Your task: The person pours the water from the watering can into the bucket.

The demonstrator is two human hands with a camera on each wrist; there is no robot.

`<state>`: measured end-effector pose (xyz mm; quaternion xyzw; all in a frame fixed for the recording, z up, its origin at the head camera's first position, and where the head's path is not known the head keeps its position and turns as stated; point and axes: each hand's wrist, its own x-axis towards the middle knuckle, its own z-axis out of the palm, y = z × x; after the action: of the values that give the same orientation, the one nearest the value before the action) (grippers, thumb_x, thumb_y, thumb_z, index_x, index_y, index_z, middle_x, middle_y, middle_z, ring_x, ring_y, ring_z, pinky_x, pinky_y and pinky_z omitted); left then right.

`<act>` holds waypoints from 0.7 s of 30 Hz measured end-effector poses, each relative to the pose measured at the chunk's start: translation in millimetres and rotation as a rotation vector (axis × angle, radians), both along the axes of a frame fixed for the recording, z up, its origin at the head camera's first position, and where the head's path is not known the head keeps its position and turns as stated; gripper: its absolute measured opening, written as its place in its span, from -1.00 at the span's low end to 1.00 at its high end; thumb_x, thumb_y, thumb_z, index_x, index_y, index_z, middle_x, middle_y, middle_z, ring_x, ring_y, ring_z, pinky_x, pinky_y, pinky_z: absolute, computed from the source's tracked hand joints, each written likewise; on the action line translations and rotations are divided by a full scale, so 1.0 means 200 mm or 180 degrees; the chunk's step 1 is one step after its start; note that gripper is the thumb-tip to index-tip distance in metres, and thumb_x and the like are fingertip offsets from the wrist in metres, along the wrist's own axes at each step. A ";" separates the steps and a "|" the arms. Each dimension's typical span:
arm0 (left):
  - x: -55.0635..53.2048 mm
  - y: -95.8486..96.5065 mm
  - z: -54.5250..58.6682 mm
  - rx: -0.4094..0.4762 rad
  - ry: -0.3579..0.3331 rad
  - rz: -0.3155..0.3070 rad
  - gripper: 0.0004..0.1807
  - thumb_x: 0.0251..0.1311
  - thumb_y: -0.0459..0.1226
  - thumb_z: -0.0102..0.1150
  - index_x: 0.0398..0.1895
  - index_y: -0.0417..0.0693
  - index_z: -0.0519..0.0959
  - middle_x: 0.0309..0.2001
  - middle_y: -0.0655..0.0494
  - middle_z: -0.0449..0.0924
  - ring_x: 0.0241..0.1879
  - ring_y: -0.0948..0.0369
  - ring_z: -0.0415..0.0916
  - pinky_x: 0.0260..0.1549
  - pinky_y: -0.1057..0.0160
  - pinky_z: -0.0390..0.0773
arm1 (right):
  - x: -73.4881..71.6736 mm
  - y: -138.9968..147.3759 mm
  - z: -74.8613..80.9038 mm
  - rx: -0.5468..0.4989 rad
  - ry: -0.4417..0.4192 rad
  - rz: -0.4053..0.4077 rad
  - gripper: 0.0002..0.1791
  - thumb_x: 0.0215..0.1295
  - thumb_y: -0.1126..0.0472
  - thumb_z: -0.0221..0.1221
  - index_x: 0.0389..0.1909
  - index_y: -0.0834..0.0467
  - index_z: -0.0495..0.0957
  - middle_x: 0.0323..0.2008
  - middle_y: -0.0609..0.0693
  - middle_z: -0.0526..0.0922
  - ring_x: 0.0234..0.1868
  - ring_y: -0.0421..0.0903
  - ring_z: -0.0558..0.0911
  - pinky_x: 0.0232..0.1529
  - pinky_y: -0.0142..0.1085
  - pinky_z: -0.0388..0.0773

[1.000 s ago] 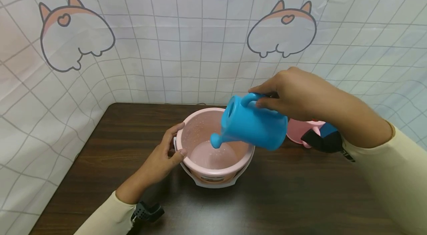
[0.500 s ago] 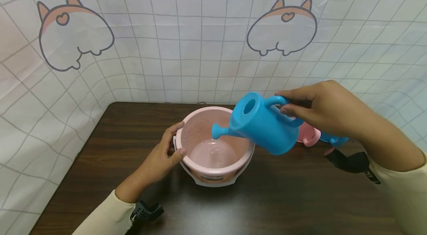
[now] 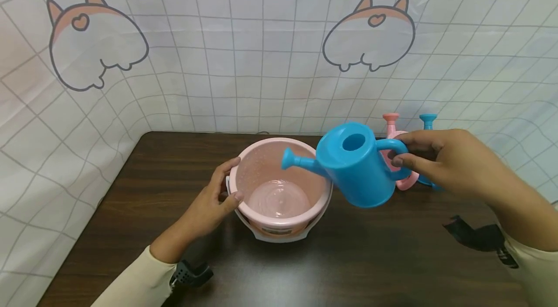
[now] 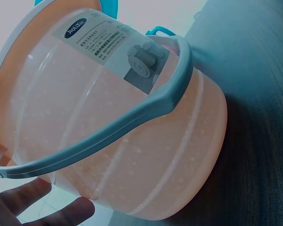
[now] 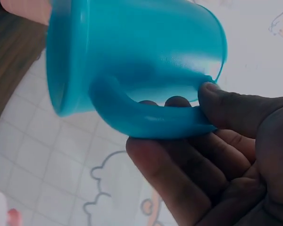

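Observation:
A pink bucket point(image 3: 279, 222) stands on the dark table, with a shallow, rippled layer of water in its bottom. My left hand point(image 3: 211, 205) holds its left rim, thumb over the edge. In the left wrist view the bucket's grey carrying handle point(image 4: 104, 134) hangs down along the labelled side. My right hand point(image 3: 453, 161) grips the handle of a blue watering can point(image 3: 362, 171), thumb on one side and fingers curled round the other. The can leans slightly left over the bucket's right rim, its spout above the bucket's opening. No water shows leaving the spout.
Behind my right hand stand a pink watering can point(image 3: 391, 123) and a second blue watering can point(image 3: 428, 120), both partly hidden. A white gridded cloth point(image 3: 261, 79) with cartoon animals lines the back and sides of the wooden table point(image 3: 375, 258).
My right hand has moved right and down, bringing the blue watering can from a steep tilt to nearly upright. The two cans behind have come into fuller view. My left hand stays on the bucket.

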<state>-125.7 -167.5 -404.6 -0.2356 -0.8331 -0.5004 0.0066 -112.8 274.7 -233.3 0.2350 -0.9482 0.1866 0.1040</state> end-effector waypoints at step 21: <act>-0.01 0.00 -0.01 0.0015 0.0027 -0.0024 -0.21 0.42 0.04 0.09 0.61 0.22 0.00 0.35 -0.18 0.33 0.12 0.00 0.52 0.01 -0.14 0.52 | 0.10 0.10 -0.30 -0.0754 -0.0310 -0.0398 -0.63 0.30 0.26 0.39 0.05 0.32 0.59 -0.27 0.10 0.79 -0.35 -0.41 0.67 -0.41 -0.40 0.57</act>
<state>-127.2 -168.1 -406.7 -0.2409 -0.8310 -0.5013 0.0088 -93.4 294.2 -294.3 0.1522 -0.9363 0.3015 0.0962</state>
